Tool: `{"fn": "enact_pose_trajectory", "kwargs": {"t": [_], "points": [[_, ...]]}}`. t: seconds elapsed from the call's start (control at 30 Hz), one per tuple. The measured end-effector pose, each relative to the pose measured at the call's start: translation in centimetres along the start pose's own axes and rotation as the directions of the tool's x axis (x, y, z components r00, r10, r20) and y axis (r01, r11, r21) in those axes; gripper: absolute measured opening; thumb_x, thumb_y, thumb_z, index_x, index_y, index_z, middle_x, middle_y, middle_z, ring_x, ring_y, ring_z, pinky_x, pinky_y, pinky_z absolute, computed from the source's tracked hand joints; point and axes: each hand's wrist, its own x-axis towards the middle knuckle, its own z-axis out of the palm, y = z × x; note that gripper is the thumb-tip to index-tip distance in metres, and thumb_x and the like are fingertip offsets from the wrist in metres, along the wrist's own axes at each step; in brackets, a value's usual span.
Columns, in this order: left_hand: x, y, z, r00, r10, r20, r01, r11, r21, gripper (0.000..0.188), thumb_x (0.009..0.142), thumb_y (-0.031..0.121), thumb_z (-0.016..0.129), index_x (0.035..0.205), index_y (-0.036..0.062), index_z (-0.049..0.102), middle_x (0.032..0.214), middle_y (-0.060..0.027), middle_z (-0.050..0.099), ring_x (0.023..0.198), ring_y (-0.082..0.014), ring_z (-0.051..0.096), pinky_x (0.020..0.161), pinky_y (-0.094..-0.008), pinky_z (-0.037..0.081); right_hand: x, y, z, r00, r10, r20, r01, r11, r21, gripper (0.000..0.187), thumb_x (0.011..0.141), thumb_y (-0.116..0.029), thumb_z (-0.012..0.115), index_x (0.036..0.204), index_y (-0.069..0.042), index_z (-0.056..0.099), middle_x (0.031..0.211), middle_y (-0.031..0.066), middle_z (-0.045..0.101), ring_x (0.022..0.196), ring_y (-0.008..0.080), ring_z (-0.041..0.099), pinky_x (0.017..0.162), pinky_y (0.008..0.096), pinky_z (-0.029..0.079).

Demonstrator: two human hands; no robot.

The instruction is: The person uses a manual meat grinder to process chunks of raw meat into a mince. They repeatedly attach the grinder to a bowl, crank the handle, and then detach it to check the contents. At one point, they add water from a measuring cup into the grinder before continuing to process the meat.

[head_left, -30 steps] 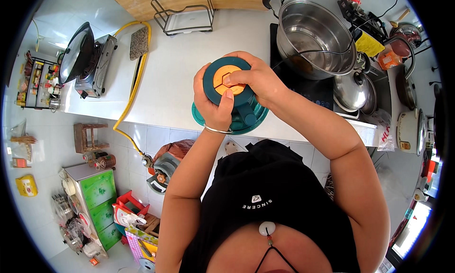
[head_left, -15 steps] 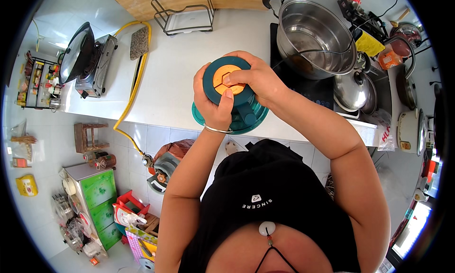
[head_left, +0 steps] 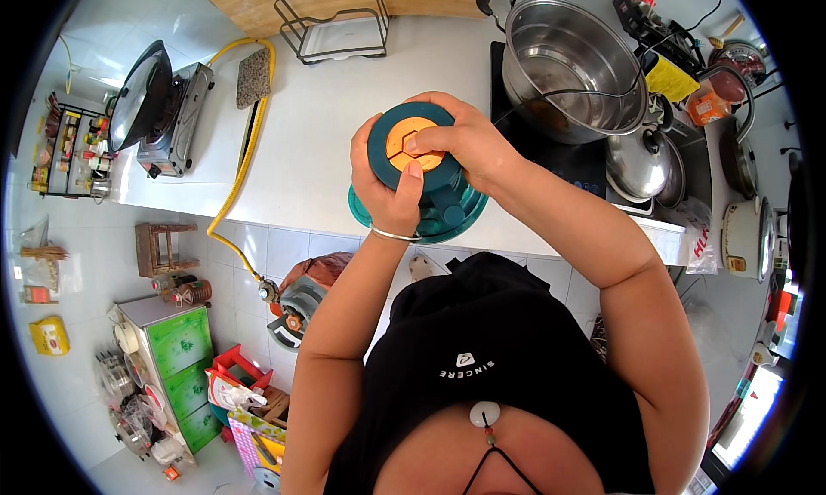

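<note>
A dark teal round kitchen device [head_left: 385,157] with an orange disc [head_left: 399,133] in its middle is held between both hands, near the front edge of the counter. My left hand [head_left: 387,198] wraps its left side, the thumb resting on the orange disc's lower edge. From the right, my right hand [head_left: 473,147] grips the rim, thumb pressed on the disc's centre. Below it sits a teal-green basin-like base [head_left: 465,224], with a short cylindrical part sticking out toward me. The undersides of the fingers are hidden.
A large steel pot [head_left: 576,65] stands on a black cooktop [head_left: 551,161] at the right, with a lidded pan [head_left: 638,164] beyond. A wire rack [head_left: 334,22] stands at the back. Leftward are a yellow hose [head_left: 243,164], a gas stove [head_left: 176,121] and a black wok [head_left: 138,99].
</note>
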Motion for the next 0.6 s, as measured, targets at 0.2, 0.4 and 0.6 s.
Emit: {"fn": "enact_pose_trajectory", "kwargs": {"t": [0.2, 0.4, 0.6], "points": [[0.0, 0.1, 0.0, 1.000, -0.011, -0.011, 0.010, 0.999, -0.044, 0.061, 0.080, 0.022, 0.065, 0.133, -0.0040, 0.046, 0.122, -0.0143, 0.056, 0.110, -0.0224, 0.057, 0.098, -0.0335, 0.046, 0.3, -0.5, -0.7, 0.990, 0.108, 0.094, -0.119, 0.985, 0.121, 0.045, 0.083, -0.012, 0.070, 0.124, -0.001, 0.054, 0.112, 0.0117, 0.062, 0.104, 0.0200, 0.061, 0.092, 0.0323, 0.051], [0.1, 0.0, 0.0, 1.000, -0.008, -0.007, 0.008, 0.999, -0.037, 0.062, 0.079, 0.019, 0.065, 0.133, -0.0045, 0.046, 0.122, -0.0150, 0.057, 0.110, -0.0233, 0.058, 0.099, -0.0339, 0.046, 0.3, -0.8, 0.3, 0.996, 0.090, -0.009, -0.090, 0.996, 0.027, 0.048, 0.084, -0.016, 0.069, 0.124, 0.003, 0.052, 0.106, 0.0127, 0.063, 0.097, 0.0195, 0.062, 0.086, 0.0302, 0.052], [0.0, 0.1, 0.2, 1.000, -0.002, -0.009, 0.002, 1.000, 0.004, 0.061, 0.083, 0.028, 0.065, 0.132, -0.0041, 0.047, 0.123, -0.0127, 0.055, 0.112, -0.0213, 0.056, 0.100, -0.0332, 0.045, 1.1, -0.3, -0.1, 0.998, 0.058, -0.028, -0.058, 0.998, -0.028, 0.035, 0.083, -0.012, 0.067, 0.113, 0.002, 0.058, 0.101, 0.0116, 0.063, 0.092, 0.0181, 0.062, 0.082, 0.0288, 0.052]]}}
